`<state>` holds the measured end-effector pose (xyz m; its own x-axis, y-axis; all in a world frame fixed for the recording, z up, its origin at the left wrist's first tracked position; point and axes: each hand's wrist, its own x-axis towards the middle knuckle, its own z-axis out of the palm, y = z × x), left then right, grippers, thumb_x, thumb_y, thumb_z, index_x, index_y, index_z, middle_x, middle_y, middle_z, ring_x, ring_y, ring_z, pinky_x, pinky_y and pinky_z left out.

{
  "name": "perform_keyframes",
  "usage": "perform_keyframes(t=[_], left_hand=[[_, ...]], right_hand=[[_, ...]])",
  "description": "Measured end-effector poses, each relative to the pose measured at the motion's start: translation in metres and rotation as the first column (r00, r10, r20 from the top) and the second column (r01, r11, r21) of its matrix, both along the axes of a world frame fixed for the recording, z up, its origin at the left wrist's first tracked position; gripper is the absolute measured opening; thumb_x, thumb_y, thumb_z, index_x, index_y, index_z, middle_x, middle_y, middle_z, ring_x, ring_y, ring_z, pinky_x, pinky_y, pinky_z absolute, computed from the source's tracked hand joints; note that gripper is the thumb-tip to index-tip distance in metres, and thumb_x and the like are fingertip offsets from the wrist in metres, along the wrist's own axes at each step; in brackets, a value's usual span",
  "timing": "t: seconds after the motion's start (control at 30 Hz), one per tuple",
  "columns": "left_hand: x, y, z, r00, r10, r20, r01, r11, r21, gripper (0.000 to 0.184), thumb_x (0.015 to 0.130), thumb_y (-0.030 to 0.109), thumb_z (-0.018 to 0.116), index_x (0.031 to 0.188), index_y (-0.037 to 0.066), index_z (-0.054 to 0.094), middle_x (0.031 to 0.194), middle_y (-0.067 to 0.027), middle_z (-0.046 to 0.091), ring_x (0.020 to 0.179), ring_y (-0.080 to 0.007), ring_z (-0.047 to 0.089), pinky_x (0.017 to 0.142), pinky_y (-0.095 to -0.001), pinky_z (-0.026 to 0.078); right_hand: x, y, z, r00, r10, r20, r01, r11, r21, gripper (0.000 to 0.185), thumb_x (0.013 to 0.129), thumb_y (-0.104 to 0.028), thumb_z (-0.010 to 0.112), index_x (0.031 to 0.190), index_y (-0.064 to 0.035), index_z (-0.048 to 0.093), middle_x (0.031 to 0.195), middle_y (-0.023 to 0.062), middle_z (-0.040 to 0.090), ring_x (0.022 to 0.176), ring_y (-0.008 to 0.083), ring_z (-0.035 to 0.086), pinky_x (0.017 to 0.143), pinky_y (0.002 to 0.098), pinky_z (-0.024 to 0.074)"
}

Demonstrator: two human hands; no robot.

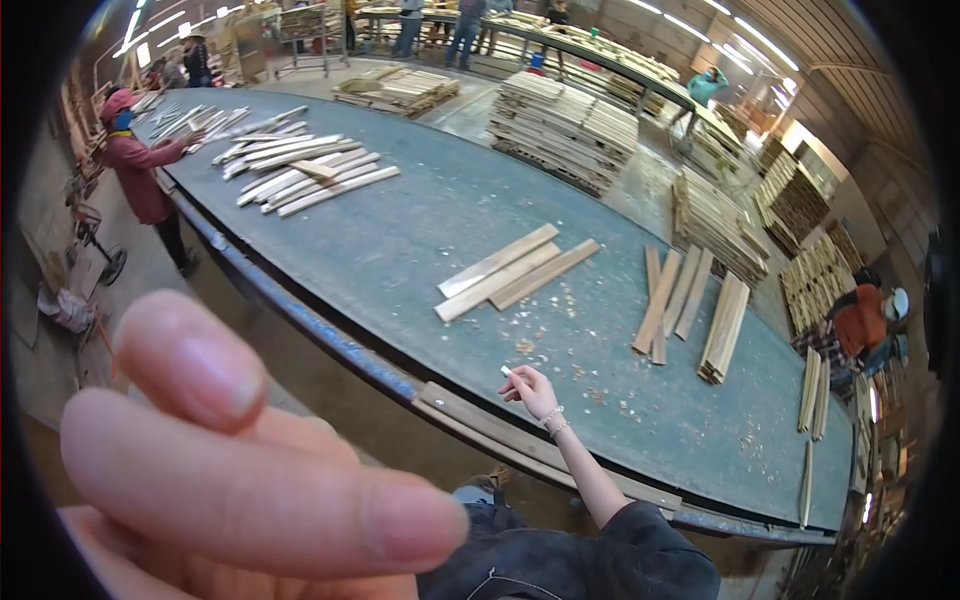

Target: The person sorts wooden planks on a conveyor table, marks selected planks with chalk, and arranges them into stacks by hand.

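My left hand [260,470] looms very close to the camera at the lower left. Its fingers are bent and apart, with nothing visible between them. Over the near edge of the long green table [420,230], my right hand [533,392] pinches a small white piece of chalk [506,371]. A bracelet circles that wrist. Beyond this hand lie three loose wooden slats [515,272], among scattered wood chips. Further right on the table are more slats [672,300] and a tight bundle of slats [724,328].
A wooden board [540,450] runs along the table's near edge. Many slats [310,170] lie at the far left, near a person in red [140,165]. Stacked wood [565,125] stands behind the table. Another person [865,320] is at the right.
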<state>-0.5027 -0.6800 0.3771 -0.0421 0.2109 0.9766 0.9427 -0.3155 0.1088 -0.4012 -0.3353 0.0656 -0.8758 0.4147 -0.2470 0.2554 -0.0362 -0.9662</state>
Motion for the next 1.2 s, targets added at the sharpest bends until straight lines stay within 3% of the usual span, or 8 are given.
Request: perform_keyframes(t=[0.23,0.33,0.5,0.63,0.77,0.87,1.03,1.2], left_hand=[[-0.022,-0.183,-0.05,0.984,0.179,0.004,-0.179,0.983,0.042,0.034,0.075,0.033,0.059,0.093,0.007,0.043,0.081,-0.0044,0.05,0.073,-0.0184,0.049,0.076,-0.0326,0.036],[-0.051,-0.041,0.013,0.973,0.231,-0.013,-0.23,0.971,0.061,0.039,0.075,0.032,0.06,0.096,0.003,0.042,0.082,-0.0074,0.052,0.072,-0.0204,0.051,0.075,-0.0327,0.038],[-0.14,-0.07,-0.146,0.36,0.33,0.873,-0.209,0.94,-0.269,0.017,0.086,0.018,0.044,0.094,0.003,0.049,0.075,-0.0026,0.049,0.073,-0.01,0.047,0.07,-0.0229,0.039],[-0.156,-0.105,-0.335,0.131,0.974,0.186,0.247,0.149,-0.957,0.047,0.075,0.036,0.053,0.104,-0.001,0.05,0.1,-0.0197,0.055,0.093,-0.0295,0.054,0.079,-0.0371,0.042],[-0.093,-0.165,-0.518,-0.433,0.777,0.458,0.494,0.629,-0.6,0.042,0.081,0.036,0.041,0.09,-0.002,0.055,0.072,-0.016,0.06,0.062,-0.0278,0.059,0.057,-0.0392,0.047],[-0.035,-0.222,-0.599,-0.651,0.704,-0.283,0.731,0.683,0.017,0.043,0.081,0.039,0.042,0.102,0.003,0.053,0.1,-0.0127,0.057,0.093,-0.0257,0.052,0.083,-0.0391,0.038],[-0.158,-0.196,-0.452,-0.664,0.715,0.22,0.343,0.553,-0.759,0.037,0.081,0.034,0.042,0.083,-0.001,0.055,0.075,-0.0152,0.058,0.062,-0.0245,0.057,0.051,-0.0345,0.046],[-0.272,-0.205,-0.467,-0.752,0.487,0.444,0.163,0.79,-0.591,0.042,0.081,0.032,0.047,0.114,0.008,0.036,0.088,-0.0125,0.058,0.071,-0.0227,0.058,0.059,-0.0363,0.045]], right_hand=[[-0.044,-0.051,-0.017,0.999,-0.029,0.017,0.029,1.0,-0.008,0.02,0.087,-0.021,0.043,0.091,-0.0018,0.049,0.075,0.0116,0.062,0.058,0.0158,0.06,0.049,0.0223,0.0466],[-0.059,-0.023,-0.035,0.99,-0.129,0.061,0.131,0.991,-0.036,0.02,0.086,-0.021,0.043,0.093,-0.0035,0.048,0.078,0.0137,0.061,0.06,0.0192,0.061,0.049,0.0248,0.0483],[-0.092,0.064,-0.085,0.77,-0.635,0.063,0.633,0.747,-0.204,0.018,0.084,-0.018,0.046,0.093,-0.0029,0.047,0.074,0.0128,0.06,0.048,0.0192,0.054,0.039,0.0284,0.0432],[-0.133,0.134,-0.118,0.518,-0.855,-0.021,0.848,0.517,-0.117,0.018,0.083,-0.02,0.05,0.077,-0.0027,0.05,0.066,0.0082,0.057,0.048,0.0136,0.046,0.04,0.0272,0.0378],[-0.171,0.261,-0.236,0.252,-0.855,-0.454,0.935,0.095,0.34,0.025,0.081,-0.023,0.054,0.075,0.0013,0.056,0.071,0.0105,0.058,0.065,0.0187,0.05,0.064,0.0316,0.0413],[-0.208,0.242,-0.196,0.16,-0.938,-0.307,0.968,0.089,0.233,0.027,0.08,-0.023,0.055,0.081,0.0032,0.059,0.077,0.0126,0.06,0.068,0.0207,0.053,0.066,0.0322,0.0427],[-0.24,0.234,-0.191,0.045,-0.963,-0.265,0.911,-0.07,0.407,0.028,0.08,-0.026,0.054,0.087,0.0016,0.059,0.083,0.0148,0.06,0.075,0.0251,0.056,0.068,0.0328,0.0441],[-0.258,0.221,-0.17,0.005,-0.956,-0.293,0.899,-0.124,0.42,0.028,0.08,-0.026,0.054,0.09,-0.0004,0.059,0.086,0.0129,0.061,0.078,0.0258,0.057,0.069,0.0326,0.045]])
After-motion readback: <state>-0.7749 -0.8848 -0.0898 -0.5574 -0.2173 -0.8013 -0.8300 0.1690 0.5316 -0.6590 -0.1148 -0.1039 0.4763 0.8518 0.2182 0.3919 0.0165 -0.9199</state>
